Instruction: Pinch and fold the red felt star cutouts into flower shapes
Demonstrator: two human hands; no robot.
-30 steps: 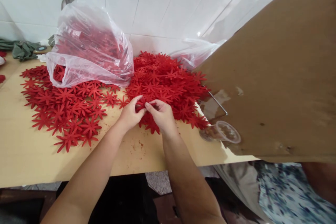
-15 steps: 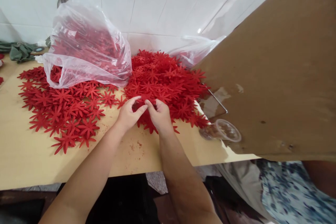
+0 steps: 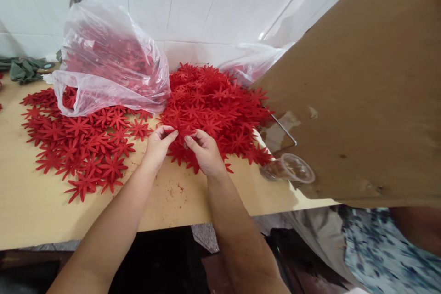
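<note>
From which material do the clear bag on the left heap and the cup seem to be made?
Bag: thin, glossy plastic film, probably; it wrinkles and shows red through.

Cup: likely clear, smooth plastic; it is see-through with a shiny rim, though glass isn't excluded.

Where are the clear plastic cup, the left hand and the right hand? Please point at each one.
Clear plastic cup [image 3: 275, 171]: head view, on its side wall.
Left hand [image 3: 156, 148]: head view, on the back of the hand.
Right hand [image 3: 209, 155]: head view, on the back of the hand.
</note>
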